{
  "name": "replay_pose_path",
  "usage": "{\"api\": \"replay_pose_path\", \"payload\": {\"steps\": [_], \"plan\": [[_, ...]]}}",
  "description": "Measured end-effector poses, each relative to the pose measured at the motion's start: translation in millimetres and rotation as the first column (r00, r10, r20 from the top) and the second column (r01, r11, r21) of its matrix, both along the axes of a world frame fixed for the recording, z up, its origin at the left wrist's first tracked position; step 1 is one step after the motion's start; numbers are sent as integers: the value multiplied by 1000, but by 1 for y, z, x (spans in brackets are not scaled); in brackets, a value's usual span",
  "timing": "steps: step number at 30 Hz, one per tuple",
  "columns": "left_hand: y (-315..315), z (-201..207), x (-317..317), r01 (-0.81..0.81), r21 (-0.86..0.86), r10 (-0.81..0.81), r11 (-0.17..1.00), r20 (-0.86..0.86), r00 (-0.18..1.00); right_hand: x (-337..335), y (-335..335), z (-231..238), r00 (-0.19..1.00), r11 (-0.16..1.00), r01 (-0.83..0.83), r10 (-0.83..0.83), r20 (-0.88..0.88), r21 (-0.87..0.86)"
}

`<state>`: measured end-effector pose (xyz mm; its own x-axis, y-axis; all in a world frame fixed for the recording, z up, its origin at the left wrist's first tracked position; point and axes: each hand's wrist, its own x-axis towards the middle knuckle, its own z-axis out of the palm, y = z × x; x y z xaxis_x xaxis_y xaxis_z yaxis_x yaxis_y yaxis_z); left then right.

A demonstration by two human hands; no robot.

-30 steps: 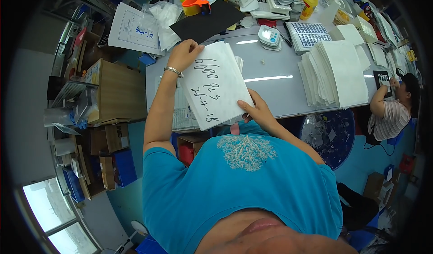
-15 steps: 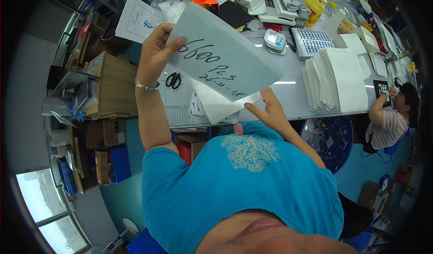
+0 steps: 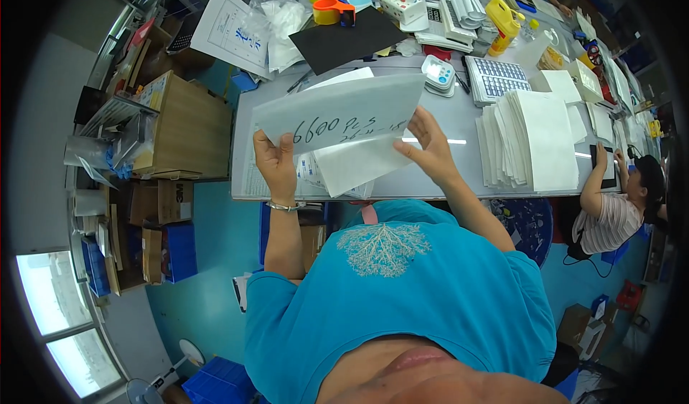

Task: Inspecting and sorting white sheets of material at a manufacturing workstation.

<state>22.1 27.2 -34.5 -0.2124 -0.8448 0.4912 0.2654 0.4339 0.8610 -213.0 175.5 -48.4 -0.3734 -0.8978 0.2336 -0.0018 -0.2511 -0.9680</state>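
Handwritten paper sheet (image 3: 344,108) held tilted above the tabletop (image 3: 463,167): my left hand (image 3: 276,161) pinches its lower left corner, my right hand (image 3: 432,149) grips its right edge.

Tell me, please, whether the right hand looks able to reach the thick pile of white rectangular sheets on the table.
Probably yes: bare grey tabletop lies between the right hand and the white pile, though that hand is at the right edge of the pale, handwritten rectangular sheet.
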Motion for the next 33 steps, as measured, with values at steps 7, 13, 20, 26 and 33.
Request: {"api": "replay_pose_path", "payload": {"steps": [7,13,20,26,33], "plan": [[13,-17,19,164,267,-188,950,68,980,2,-11,-4,998,997,-60,59,-21,-40],[10,-10,15,171,261,-222,950,179,959,-1,-5,0,998,997,5,1,-66,78],[29,38,-21,292,260,-369,920,333,868,-32,31,39,985,998,-2,-9,173,63],[54,40,-65,474,457,-642,753,351,682,-52,102,28,924,979,188,-204,322,81],[160,21,-143,886,441,-602,145,-672,432,-30,168,-1,426,711,703,-432,795,9]]}}
